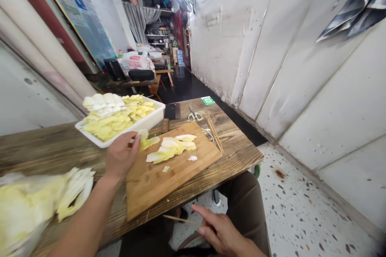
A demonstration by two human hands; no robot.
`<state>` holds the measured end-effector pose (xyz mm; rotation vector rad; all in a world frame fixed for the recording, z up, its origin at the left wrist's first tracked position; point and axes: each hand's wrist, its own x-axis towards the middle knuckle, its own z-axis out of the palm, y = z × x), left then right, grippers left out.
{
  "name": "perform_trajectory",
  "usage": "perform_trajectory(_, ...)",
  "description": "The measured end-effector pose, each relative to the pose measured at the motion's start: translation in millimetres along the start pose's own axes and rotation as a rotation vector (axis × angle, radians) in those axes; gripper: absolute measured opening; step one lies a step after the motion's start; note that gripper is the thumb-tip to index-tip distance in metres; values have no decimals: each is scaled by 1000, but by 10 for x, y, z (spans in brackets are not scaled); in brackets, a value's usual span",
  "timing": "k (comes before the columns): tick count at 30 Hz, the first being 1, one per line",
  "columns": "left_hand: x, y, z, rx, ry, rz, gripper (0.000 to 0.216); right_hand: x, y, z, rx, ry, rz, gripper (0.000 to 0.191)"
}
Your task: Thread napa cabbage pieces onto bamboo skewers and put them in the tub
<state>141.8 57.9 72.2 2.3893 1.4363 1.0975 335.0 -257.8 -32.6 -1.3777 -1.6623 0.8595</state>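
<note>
My left hand (pixel 122 154) pinches a pale yellow cabbage leaf piece (pixel 147 141) over the left edge of the wooden cutting board (pixel 150 192). More cut cabbage pieces (pixel 170 148) lie on the board, with small scraps beside them. Low in front of my lap, my right hand (pixel 220 231) is closed round a thin bamboo skewer (pixel 177 219) that points left; its index finger sticks out. Behind my left hand stands a white plastic tray (pixel 144 121) heaped with yellow cabbage and a row of white pieces.
Scissors (pixel 194 116), a bundle of bamboo skewers (pixel 214 133) and a cleaver (pixel 173 111) lie beyond the board on the wooden table (pixel 241 152). Loose cabbage leaves (pixel 75 192) and a plastic bag of cabbage (pixel 24 213) are at left. A white wall (pixel 271 48) runs along the right.
</note>
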Motion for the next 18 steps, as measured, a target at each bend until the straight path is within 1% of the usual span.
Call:
perform_trajectory(2, -63, -55, -26, -13, 90, -117, 38, 53, -124, -69, 10, 24, 24, 45)
perform_trajectory(3, -85, -88, -13, -27, 106, -165, 35, 85, -186, -99, 11, 46, 30, 42)
perform_trajectory(6, -183, -162, 99, -105, 68, -247, 30, 183, -328, -158, 12, 128, 0, 38)
perform_trajectory(9, -378, -167, 210, -171, -20, -228, 33, 236, -375, -187, 46, 189, 6, 36)
perform_trajectory(11, -534, -152, 229, -188, -43, -211, 34, 238, -366, -202, 56, 202, 43, 33)
perform_trajectory(14, -748, -146, 198, -200, -3, -228, 38, 223, -333, -217, 94, 158, 96, 34)
perform_trajectory(18, -1005, -161, 178, -214, 13, -207, 40, 233, -303, -210, 148, 118, 97, 40)
